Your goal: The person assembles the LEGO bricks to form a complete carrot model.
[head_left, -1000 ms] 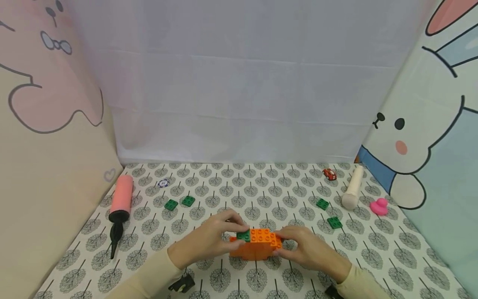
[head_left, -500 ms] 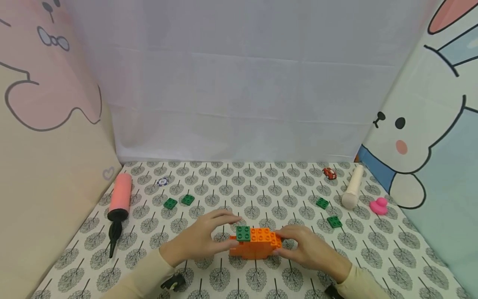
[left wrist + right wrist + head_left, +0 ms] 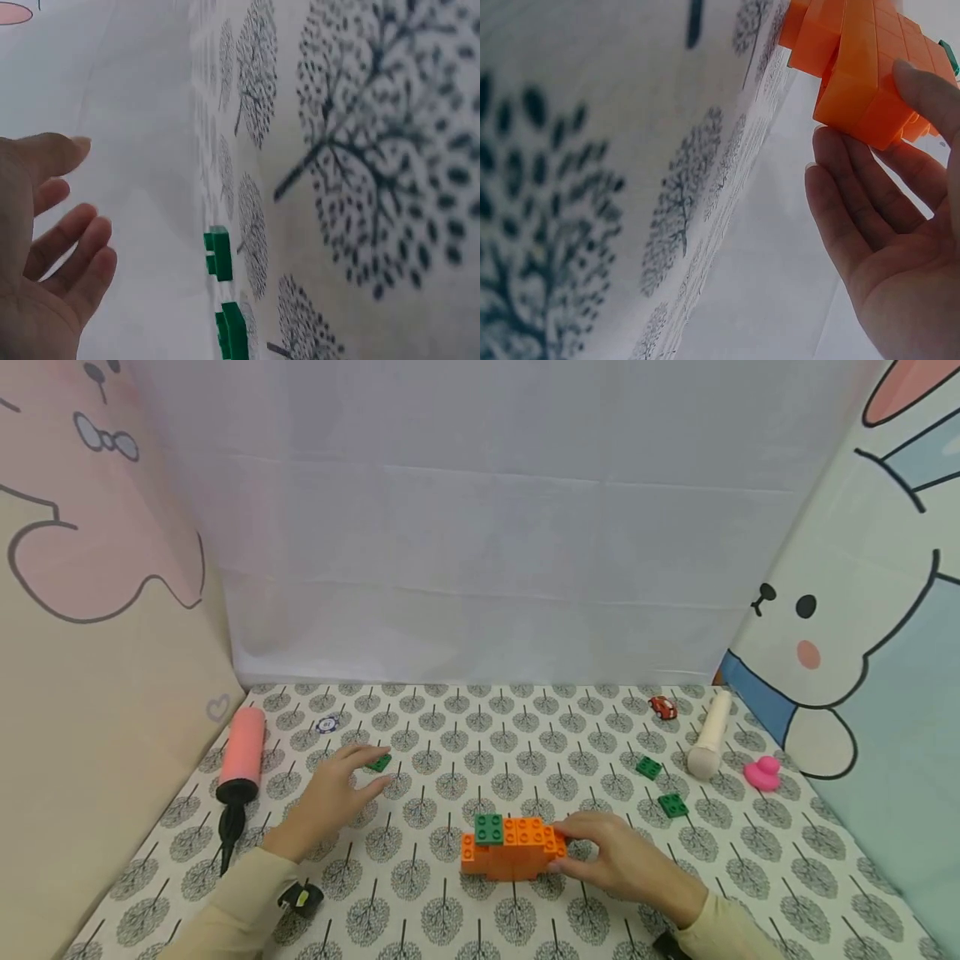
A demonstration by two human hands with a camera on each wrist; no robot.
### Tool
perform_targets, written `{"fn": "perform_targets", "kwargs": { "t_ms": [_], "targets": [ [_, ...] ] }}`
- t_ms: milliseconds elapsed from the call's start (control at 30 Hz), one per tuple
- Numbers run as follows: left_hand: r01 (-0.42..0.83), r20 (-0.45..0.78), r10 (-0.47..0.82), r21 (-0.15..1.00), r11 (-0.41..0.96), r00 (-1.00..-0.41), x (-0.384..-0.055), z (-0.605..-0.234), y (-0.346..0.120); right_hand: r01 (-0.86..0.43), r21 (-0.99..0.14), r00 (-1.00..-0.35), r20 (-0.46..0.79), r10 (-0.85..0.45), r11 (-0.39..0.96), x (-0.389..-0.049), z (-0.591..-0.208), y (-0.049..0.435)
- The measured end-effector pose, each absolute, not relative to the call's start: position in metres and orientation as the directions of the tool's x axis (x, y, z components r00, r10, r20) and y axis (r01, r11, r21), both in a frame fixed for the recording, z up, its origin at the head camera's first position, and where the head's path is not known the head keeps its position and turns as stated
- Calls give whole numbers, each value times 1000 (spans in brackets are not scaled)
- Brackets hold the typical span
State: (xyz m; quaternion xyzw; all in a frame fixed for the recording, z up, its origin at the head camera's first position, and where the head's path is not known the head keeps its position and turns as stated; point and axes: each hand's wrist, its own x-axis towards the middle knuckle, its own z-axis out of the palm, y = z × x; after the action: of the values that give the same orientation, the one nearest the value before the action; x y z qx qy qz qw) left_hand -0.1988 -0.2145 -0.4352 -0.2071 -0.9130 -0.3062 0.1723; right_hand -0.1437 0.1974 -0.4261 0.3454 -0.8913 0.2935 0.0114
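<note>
An orange build of toy building bricks (image 3: 513, 862) stands on the patterned cloth in the head view, with a green brick (image 3: 489, 829) on top at its left end. My right hand (image 3: 618, 862) holds the build's right end between thumb and fingers; the right wrist view shows the thumb on the orange bricks (image 3: 859, 82). My left hand (image 3: 327, 800) is over the cloth at left, fingers apart and holding nothing. Just beyond its fingertips lies a green brick (image 3: 381, 763). Two green bricks, one nearer (image 3: 234, 331) and one farther (image 3: 219, 253), show in the left wrist view.
Two more green bricks, one farther back (image 3: 648, 767) and one nearer (image 3: 672, 806), lie at right. Around them are a red toy car (image 3: 663, 707), a white cylinder (image 3: 709, 737) and a pink rubber duck (image 3: 762, 773). A pink pump (image 3: 243, 752) and a poker chip (image 3: 327, 725) lie at left.
My left hand has let go of the green brick on the orange build and moved left and away toward the loose green bricks. My right hand has stayed on the build.
</note>
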Motion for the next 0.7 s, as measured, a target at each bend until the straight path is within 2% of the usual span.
{"fn": "perform_targets", "kwargs": {
  "t_ms": [133,233,467,700],
  "targets": [
    [312,308,157,559,768,-938,-205,-440,-231,-617,-516,-766,221,-603,594,-144,-426,197],
    [225,234,104,579,783,-967,-207,-444,-240,-623,-516,-762,227,-607,589,-144,-428,197],
    [91,90,48,564,821,-995,-213,-449,-252,-620,-515,-763,220,-608,592,-143,-430,198],
    [43,37,26,561,826,-999,-218,-452,-255,-614,-514,-768,217,-602,599,-144,-427,198]
  ]
}}
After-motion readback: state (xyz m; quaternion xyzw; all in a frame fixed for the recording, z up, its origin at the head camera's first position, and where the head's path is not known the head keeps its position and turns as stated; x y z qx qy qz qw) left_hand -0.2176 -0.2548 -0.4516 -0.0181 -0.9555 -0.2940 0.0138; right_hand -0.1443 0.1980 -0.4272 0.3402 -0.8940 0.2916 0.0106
